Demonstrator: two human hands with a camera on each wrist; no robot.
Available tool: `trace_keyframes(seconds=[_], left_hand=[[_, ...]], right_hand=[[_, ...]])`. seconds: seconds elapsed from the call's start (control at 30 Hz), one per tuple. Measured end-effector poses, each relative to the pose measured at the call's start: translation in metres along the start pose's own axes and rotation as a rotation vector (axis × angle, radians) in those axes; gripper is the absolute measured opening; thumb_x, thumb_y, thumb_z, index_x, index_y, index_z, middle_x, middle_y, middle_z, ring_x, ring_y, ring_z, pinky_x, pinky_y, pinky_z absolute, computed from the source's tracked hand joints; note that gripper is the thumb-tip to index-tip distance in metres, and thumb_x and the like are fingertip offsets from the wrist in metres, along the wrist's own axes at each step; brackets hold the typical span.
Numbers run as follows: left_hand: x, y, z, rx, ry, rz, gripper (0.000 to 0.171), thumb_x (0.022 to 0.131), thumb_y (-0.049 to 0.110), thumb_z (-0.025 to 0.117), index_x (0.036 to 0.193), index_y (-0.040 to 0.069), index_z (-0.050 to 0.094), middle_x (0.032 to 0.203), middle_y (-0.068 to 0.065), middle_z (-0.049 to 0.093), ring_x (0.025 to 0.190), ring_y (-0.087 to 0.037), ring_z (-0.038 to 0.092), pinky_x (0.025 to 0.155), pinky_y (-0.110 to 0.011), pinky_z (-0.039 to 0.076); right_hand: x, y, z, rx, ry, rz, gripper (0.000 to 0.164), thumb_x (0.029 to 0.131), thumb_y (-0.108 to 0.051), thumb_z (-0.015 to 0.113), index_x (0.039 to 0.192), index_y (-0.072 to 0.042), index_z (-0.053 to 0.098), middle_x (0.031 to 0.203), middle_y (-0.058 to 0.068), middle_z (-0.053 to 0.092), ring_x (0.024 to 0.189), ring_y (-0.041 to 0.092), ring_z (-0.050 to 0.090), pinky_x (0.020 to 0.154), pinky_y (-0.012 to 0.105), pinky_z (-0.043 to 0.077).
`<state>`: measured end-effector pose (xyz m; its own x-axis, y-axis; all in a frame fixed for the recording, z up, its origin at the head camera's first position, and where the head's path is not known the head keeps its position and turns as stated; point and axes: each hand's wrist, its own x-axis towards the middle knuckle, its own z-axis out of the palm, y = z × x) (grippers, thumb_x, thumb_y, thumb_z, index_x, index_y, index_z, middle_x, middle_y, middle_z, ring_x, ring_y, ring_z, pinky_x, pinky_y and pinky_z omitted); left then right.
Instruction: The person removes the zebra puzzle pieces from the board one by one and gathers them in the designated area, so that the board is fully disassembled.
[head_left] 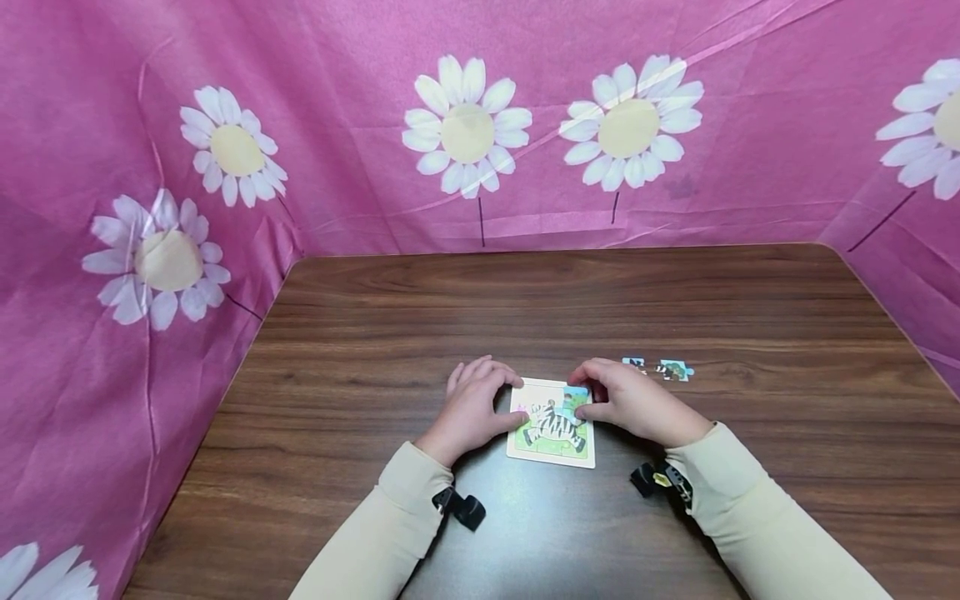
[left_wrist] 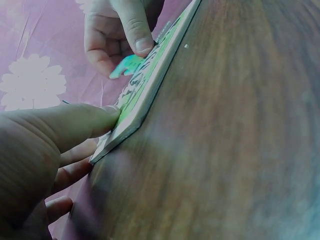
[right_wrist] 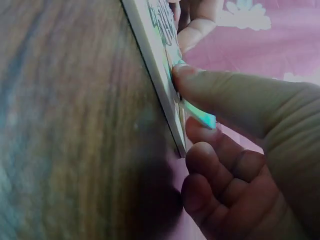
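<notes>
- Pink cloth [head_left: 337, 125] printed with white daisies [head_left: 168, 260] hangs round the wooden table [head_left: 315, 392], running from 9 through 12 to 3 o'clock, if you take the puzzle board as the middle of the dial and 12 as straight away from you
- Your left sleeve [head_left: 375, 525], cream, comes in from 7 o'clock, with a black device [head_left: 470, 512] strapped at the inner side of the wrist
- Your left hand [head_left: 474, 408] sits at 9 to 10 o'clock and grips the board's left side, the thumb laid on its face and the fingertips against its edge
- Lying flat on the table in front of you, the puzzle board [head_left: 551, 459] has a pale rim around a picture of a zebra [head_left: 555, 423] on green
- Towards 1 to 2 o'clock over that board you have a blue and green puzzle piece [head_left: 572, 400], which the wrist views show slanting up from the board's face
- Your right hand [head_left: 637, 404], at 2 to 3 o'clock, pinches this piece between thumb and fingers
- Two loose pieces lie on the table near 2 o'clock: a nearer one [head_left: 634, 362], partly hidden by your right hand, and a farther one [head_left: 677, 371] just beside it
- Your right sleeve [head_left: 750, 492], also cream, comes in from 5 o'clock, a second black device [head_left: 643, 479] at its cuff
</notes>
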<state>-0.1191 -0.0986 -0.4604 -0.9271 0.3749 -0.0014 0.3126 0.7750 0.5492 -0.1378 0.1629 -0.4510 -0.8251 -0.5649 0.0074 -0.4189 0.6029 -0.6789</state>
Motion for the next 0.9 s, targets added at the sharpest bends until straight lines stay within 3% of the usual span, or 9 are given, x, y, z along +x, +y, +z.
trace_keyframes(seconds=[0.2, 0.47, 0.73, 0.9], left_hand=[[0.000, 0.000, 0.000, 0.000, 0.009, 0.008, 0.040, 0.082, 0.038, 0.081, 0.115, 0.020, 0.068, 0.132, 0.000, 0.060, 0.144, -0.030, 0.035, 0.118, -0.059, 0.013], [-0.002, -0.002, 0.000, -0.028, 0.012, 0.047, 0.034, 0.082, 0.037, 0.080, 0.110, 0.022, 0.070, 0.130, 0.001, 0.060, 0.144, -0.030, 0.035, 0.117, -0.061, 0.011], [-0.002, -0.008, -0.002, -0.053, -0.049, 0.095, 0.052, 0.071, 0.042, 0.089, 0.114, 0.023, 0.068, 0.135, 0.002, 0.056, 0.146, -0.031, 0.029, 0.118, -0.060, 0.007], [-0.004, -0.008, -0.004, -0.056, -0.056, 0.113, 0.052, 0.070, 0.040, 0.090, 0.114, 0.023, 0.067, 0.136, 0.001, 0.055, 0.146, -0.033, 0.028, 0.118, -0.060, 0.007]], right_hand=[[-0.001, 0.001, 0.003, 0.030, 0.014, -0.038, 0.024, 0.081, -0.006, 0.081, 0.085, -0.019, 0.062, 0.083, -0.010, 0.058, 0.076, 0.008, 0.054, 0.068, 0.026, 0.046], [-0.004, 0.009, 0.004, 0.189, 0.136, 0.043, 0.027, 0.081, -0.013, 0.084, 0.098, -0.013, 0.063, 0.077, -0.004, 0.059, 0.072, 0.010, 0.055, 0.063, 0.023, 0.045], [-0.003, 0.015, 0.005, 0.281, 0.253, 0.029, 0.042, 0.085, -0.012, 0.080, 0.121, 0.000, 0.062, 0.082, 0.001, 0.069, 0.071, 0.008, 0.062, 0.063, 0.022, 0.048], [-0.006, 0.017, 0.008, 0.292, 0.293, 0.032, 0.040, 0.084, -0.009, 0.081, 0.116, -0.001, 0.059, 0.080, 0.002, 0.069, 0.069, 0.007, 0.061, 0.061, 0.021, 0.047]])
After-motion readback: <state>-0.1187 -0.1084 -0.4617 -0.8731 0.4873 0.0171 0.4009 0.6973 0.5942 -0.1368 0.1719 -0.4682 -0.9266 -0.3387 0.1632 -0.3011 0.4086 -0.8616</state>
